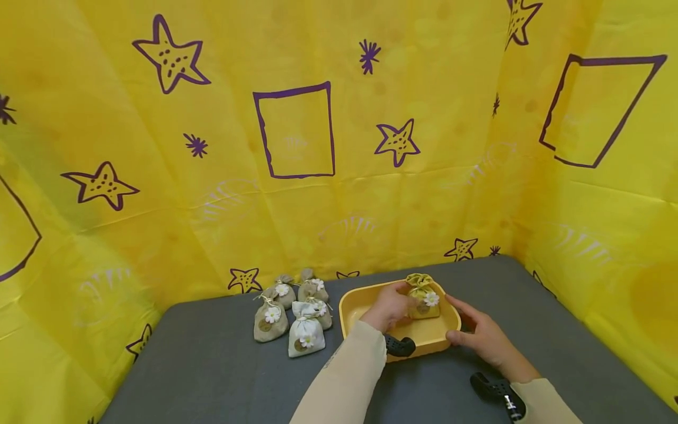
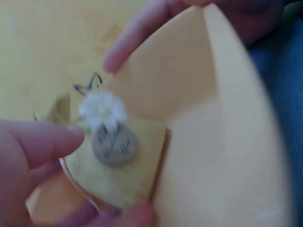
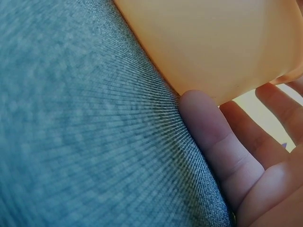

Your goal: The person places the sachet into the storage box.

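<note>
A person sits at a grey fabric-covered table closed in by yellow sheeting printed with purple stars and squares. A shallow yellow tray sits near the middle of the table, toward its far edge.

The left hand reaches into the tray and pinches a small yellow drawstring pouch between thumb and fingers. The pouch stands upright in the tray's far right corner, its gathered top pointing up. In the left wrist view the pouch shows a white fabric daisy with a round grey tag just below it, and the fingers close around its side against the tray's inner wall.

The right hand rests at the tray's right side with straight, relaxed fingers, the thumb against the near right corner. In the right wrist view the thumb touches the tray's outer wall where it meets the grey cloth, gripping nothing.

To the left of the tray, near the table's far edge, five cream and beige pouches stand bunched together, each with a daisy on the front.
</note>
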`<state>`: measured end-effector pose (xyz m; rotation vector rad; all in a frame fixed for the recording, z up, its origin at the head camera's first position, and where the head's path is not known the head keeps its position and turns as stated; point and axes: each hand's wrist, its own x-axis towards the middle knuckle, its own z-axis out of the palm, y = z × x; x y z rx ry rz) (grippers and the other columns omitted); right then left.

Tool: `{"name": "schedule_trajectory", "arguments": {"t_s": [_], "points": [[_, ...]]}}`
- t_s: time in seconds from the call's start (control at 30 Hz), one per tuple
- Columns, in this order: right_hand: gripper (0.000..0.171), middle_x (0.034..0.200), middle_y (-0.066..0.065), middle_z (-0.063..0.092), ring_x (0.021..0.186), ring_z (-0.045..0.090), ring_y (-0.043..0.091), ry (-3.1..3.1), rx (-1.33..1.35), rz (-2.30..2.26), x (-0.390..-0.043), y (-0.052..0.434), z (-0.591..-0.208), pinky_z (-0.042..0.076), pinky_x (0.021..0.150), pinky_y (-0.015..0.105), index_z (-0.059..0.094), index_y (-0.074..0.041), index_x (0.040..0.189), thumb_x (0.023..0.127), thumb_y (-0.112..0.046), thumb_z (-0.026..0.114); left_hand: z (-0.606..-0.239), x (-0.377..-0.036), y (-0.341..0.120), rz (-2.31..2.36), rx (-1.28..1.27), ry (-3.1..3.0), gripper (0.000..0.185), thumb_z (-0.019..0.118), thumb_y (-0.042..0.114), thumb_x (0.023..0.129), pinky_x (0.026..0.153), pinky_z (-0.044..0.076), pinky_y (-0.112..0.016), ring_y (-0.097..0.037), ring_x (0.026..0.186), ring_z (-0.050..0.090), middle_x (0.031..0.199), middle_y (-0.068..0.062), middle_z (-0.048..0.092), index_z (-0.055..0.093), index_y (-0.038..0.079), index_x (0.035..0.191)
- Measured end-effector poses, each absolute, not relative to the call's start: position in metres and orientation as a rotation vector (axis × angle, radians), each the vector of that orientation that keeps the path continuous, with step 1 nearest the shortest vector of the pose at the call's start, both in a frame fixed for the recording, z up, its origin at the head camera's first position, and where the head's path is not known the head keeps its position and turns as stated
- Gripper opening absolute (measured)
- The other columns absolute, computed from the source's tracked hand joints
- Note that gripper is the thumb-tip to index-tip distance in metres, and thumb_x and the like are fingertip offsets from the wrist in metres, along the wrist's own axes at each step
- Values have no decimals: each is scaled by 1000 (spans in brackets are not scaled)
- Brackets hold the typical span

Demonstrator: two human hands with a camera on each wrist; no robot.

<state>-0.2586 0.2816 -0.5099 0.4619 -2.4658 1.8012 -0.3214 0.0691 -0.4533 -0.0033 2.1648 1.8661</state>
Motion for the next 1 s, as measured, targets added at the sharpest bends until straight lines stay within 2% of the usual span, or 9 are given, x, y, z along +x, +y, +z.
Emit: {"name": "schedule_trajectory", "arguments": {"t_s": [0.07,0.13,0.2,0.33,0.4,0.53,0.6,0.8,1.0], "points": [[72,143,29,46,109,58,34,-2473,459,1786,-258,280,-509,56,74,34,39,-2,152,90,-8,75,-447,-315,65,1857,-33,2183,56,79,9,85,71,55,-42,-23,100,59,132,-6,57,61,15,137],[72,143,29,45,110,58,34,-2473,461,1785,-257,279,-509,55,75,33,39,-2,152,89,-7,75,-439,-307,60,1835,-46,2203,61,81,15,84,61,50,-37,-20,83,55,129,-6,59,58,21,140],[72,145,30,44,112,57,35,-2471,470,1784,-256,279,-508,55,75,33,38,0,152,90,-6,74,-432,-297,53,1827,-11,2225,64,83,20,83,65,48,-36,-17,85,54,132,-5,58,57,25,142],[73,145,30,43,115,56,36,-2470,468,1774,-256,280,-508,55,75,33,38,-1,152,90,-7,74,-416,-276,36,1826,130,2251,67,84,29,81,81,48,-41,-24,103,57,143,-5,51,57,31,142],[73,144,29,44,116,56,34,-2467,461,1773,-256,281,-508,55,76,32,39,-3,152,89,-7,75,-407,-265,24,1801,217,2259,68,84,30,81,85,48,-42,-30,123,50,148,-4,46,56,35,143],[73,143,30,46,115,57,33,-2462,473,1778,-257,283,-509,55,76,33,39,-3,153,89,-7,75,-395,-247,-9,1620,513,2297,78,83,33,83,90,46,-49,-41,135,37,156,-1,33,43,41,150],[72,141,30,47,113,58,32,-2462,474,1781,-257,284,-509,55,76,32,39,-3,152,90,-7,75,-392,-239,-27,1520,661,2311,84,82,35,83,101,39,-53,-38,140,32,159,2,27,35,43,153],[73,138,29,50,107,60,28,-2473,476,1771,-257,283,-510,56,74,33,39,-4,153,90,-8,75,-390,-229,-90,1587,784,2182,92,84,34,83,102,42,-49,-39,144,23,163,0,14,29,40,156],[72,141,29,47,110,60,31,-2484,461,1757,-257,281,-510,56,74,33,39,-4,152,90,-9,75,-388,-229,-157,1775,710,2037,89,80,18,87,97,46,-45,-37,146,19,165,-1,9,28,32,158]]}}
